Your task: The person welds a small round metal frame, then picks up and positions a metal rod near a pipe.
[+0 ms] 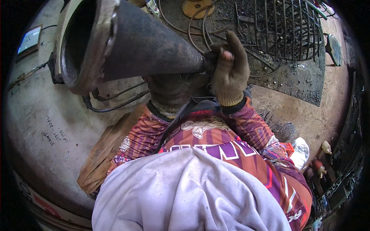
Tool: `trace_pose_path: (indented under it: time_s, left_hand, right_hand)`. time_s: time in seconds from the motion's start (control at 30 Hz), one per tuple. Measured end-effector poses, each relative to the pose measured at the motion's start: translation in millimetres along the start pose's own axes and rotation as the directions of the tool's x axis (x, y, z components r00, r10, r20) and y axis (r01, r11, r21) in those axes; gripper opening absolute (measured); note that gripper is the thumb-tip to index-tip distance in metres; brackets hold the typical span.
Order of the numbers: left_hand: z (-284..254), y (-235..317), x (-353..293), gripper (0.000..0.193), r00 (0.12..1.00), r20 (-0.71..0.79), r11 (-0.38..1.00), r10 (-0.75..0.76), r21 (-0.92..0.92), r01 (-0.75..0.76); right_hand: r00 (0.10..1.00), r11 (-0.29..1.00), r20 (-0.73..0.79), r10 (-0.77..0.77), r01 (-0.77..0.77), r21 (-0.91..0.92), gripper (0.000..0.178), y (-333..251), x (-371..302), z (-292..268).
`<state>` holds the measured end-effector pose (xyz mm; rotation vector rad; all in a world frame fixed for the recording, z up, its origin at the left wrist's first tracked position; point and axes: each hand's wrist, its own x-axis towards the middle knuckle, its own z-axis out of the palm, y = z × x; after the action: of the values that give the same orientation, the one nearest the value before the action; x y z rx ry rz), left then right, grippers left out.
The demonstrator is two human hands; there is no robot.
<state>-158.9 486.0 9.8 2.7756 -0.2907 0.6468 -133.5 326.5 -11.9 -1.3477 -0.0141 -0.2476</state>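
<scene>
A large dark metal cone [150, 46] with a wide, rough-rimmed mouth lies across the upper middle, mouth to the left and narrow end to the right. Beneath it my left hand [169, 90], in a dirty knit glove, is closed on the cone's narrow part; the cone hides most of its fingers. Beside the narrow end is my right hand [232, 73], also gloved, with fingers stretched upward and one bare fingertip poking through the knit. Its palm side faces the cone's tip, and whether it presses on the metal is hard to see.
Behind the hands lies a dark metal sheet [300, 82] strewn with scraps, carrying a barred metal rack [287, 29], looped cables [190, 32] and a round brown disc [197, 8]. A brown cloth [102, 159] lies at left on the concrete floor [34, 119]; wire mesh [286, 131] sits at right.
</scene>
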Motion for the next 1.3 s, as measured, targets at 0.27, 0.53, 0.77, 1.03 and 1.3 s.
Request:
trace_pose_path:
  time_s: [0.27,0.53,0.77,1.03,1.3]
  left_hand:
    - [6,-18,10,0.098,0.997,0.031,0.992,0.073,-0.106,-0.070]
    - [-6,1,13,0.079,0.999,0.044,0.963,-0.024,-0.266,0.035]
    - [-14,3,22,0.051,0.997,0.074,0.953,0.014,-0.301,0.009]
    - [-15,2,25,0.045,0.998,0.057,0.992,0.010,-0.125,-0.003]
    - [-15,-7,19,0.054,0.978,0.201,0.971,0.052,-0.239,-0.003]
  right_hand:
    - [1.000,1.000,0.029,-0.002,0.002,-0.014,0.049,-16,4,-9]
    - [0.974,0.986,-0.218,-0.058,0.090,0.140,0.060,-25,-3,10]
    - [0.986,0.991,-0.121,-0.117,0.123,0.042,0.057,-12,1,2]
    - [0.975,0.964,-0.204,0.084,-0.028,0.263,0.051,-17,-19,-16]
    - [0.806,0.762,-0.005,0.592,-0.562,-0.323,0.048,-51,-34,-48]
